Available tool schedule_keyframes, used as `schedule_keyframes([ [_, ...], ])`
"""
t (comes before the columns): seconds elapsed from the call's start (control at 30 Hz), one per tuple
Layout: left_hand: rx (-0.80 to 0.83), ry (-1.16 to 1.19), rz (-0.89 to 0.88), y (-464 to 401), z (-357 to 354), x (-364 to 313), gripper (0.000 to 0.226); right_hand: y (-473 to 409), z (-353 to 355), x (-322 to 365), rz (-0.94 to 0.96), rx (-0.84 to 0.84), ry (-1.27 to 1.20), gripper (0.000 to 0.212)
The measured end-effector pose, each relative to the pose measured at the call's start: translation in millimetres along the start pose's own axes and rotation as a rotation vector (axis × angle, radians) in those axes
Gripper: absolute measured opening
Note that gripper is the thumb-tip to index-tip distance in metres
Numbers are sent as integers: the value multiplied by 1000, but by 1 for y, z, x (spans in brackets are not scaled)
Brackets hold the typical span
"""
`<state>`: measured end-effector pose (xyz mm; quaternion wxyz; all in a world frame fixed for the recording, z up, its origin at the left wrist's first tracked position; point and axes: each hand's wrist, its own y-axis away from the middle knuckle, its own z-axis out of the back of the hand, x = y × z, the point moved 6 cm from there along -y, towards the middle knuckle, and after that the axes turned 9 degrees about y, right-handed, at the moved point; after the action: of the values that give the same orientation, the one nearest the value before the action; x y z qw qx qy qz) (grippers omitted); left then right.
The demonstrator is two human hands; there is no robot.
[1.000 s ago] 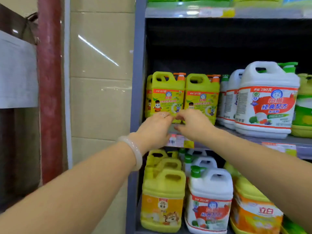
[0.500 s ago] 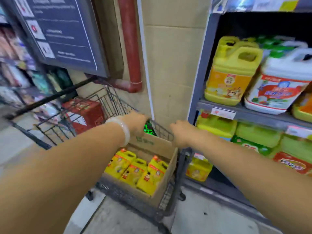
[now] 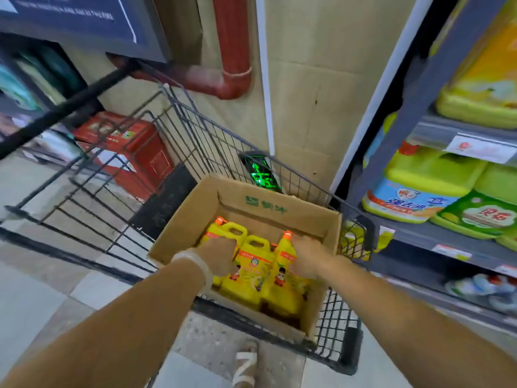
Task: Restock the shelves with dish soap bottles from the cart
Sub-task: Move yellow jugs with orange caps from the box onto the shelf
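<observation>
Three yellow dish soap bottles with orange caps stand in an open cardboard box (image 3: pixel 268 208) inside the wire cart (image 3: pixel 195 147). My left hand (image 3: pixel 221 259), with a pale bracelet on the wrist, is down on the left bottle (image 3: pixel 235 229), fingers curled over it beside the handle. My right hand (image 3: pixel 305 259) wraps the shoulder of the right bottle (image 3: pixel 288 249) just below its cap. Between my hands the middle bottle (image 3: pixel 253 273) stands untouched. The grey shelf unit (image 3: pixel 436 233) rises at the right, stocked with large detergent jugs (image 3: pixel 414 197).
A black and green item (image 3: pixel 260 172) lies in the cart behind the box. A red carton (image 3: pixel 131 152) sits on the floor beyond the cart, and a red pipe (image 3: pixel 232 51) runs down the tiled wall. My sandalled foot (image 3: pixel 246 365) is just before the cart.
My view swung from the shelf down to the cart. Both hands left the shelf edge, dropped into the box and closed on the outer two bottles.
</observation>
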<state>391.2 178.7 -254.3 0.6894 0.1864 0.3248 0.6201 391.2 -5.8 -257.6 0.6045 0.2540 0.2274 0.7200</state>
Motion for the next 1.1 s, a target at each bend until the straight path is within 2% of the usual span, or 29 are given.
schedule_keyframes([
  [0.1,108,85,29,-57,-30,16,67,-51,-53,-7,-147,113,-189,65],
  [0.2,216,181,56,-107,-69,18,75,-86,-105,-11,-251,215,-422,80],
  [0.23,245,215,71,-121,-84,16,78,-93,-117,-14,-285,243,-459,78],
  [0.33,345,353,100,-152,-129,5,89,-113,-145,-31,-390,265,-600,50],
  [0.4,392,544,129,-165,-156,-6,100,-121,-159,-40,-493,253,-773,47],
  [0.43,383,648,156,-171,-164,-10,102,-124,-164,-43,-553,247,-845,52],
  [0.53,319,767,212,-185,-179,-23,83,-134,-181,-49,-693,214,-1035,62],
  [0.63,216,757,304,-192,-184,-24,99,-134,-189,-51,-803,203,-1161,65],
  [0.77,126,806,338,-195,-187,-29,94,-129,-189,-59,-812,181,-1152,58],
  [0.9,132,905,324,-195,-183,-31,88,-125,-187,-58,-794,165,-1179,55],
  [1.0,254,1022,348,-202,-171,-16,82,-121,-184,-53,-789,88,-1266,72],
  [1.07,331,1123,322,-201,-160,-2,74,-119,-183,-47,-794,119,-1300,95],
  [1.1,367,1165,309,-198,-153,5,80,-117,-182,-41,-782,158,-1356,108],
])
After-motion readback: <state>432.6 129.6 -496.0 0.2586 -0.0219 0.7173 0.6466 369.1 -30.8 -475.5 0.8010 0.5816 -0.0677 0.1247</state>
